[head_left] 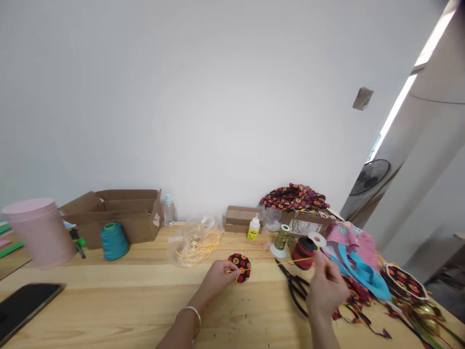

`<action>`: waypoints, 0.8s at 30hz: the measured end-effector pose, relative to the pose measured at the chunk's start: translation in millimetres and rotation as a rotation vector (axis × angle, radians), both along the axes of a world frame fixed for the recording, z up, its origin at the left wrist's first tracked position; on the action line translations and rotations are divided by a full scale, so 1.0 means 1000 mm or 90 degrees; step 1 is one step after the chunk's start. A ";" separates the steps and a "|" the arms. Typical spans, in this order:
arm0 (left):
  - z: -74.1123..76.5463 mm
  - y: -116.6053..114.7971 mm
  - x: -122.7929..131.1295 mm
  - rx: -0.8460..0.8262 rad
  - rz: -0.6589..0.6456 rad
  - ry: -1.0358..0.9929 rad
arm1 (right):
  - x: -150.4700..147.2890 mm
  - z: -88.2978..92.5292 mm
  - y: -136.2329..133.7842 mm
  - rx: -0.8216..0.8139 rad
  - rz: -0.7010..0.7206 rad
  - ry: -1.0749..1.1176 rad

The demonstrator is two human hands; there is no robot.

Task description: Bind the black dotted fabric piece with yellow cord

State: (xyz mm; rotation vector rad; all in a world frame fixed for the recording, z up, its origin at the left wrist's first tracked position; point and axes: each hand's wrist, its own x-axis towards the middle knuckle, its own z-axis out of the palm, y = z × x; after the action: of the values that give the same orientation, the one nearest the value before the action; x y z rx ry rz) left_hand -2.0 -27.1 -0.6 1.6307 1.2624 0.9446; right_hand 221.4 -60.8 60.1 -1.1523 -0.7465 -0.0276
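Perhaps the yellow thread point(287, 262), pinched in the right hand point(326, 285) and running toward the patterned fabric disc point(241, 263) gripped by the left hand point(220, 275) over the table point(127, 303), could snag on the nearby scissors point(291, 282) or pucker the disc if pulled too hard

Bright, soft light; right grip point(327, 286) blurred; edges stretched

A single camera, worn on the person's head, looks from above the near side of the table point(127, 300) forward to the pale wall point(218, 97), which occupies more than the upper half of the view. The left hand point(217, 278) and the right hand point(326, 283) are near, in the lower part; the wall is farther.
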 end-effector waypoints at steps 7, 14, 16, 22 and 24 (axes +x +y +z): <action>0.003 -0.001 0.001 0.014 0.006 -0.001 | 0.024 0.058 -0.045 0.208 -0.225 0.008; -0.001 -0.004 0.002 0.041 0.043 -0.060 | -0.049 0.007 0.009 -0.017 0.229 -0.505; -0.002 -0.003 0.003 0.033 0.039 -0.091 | -0.070 -0.018 0.027 -0.095 0.354 -0.626; -0.001 0.000 0.008 0.034 0.018 -0.095 | -0.091 -0.050 0.041 -0.205 0.536 -0.709; -0.001 0.001 0.008 0.028 0.010 -0.091 | -0.089 -0.052 0.040 -0.215 0.590 -0.673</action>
State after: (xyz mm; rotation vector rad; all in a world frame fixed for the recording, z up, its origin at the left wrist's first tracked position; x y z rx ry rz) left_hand 6.4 -26.3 -1.6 1.5594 1.1649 1.0861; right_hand 132.0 -20.9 8.6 -0.9551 -2.2423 0.2978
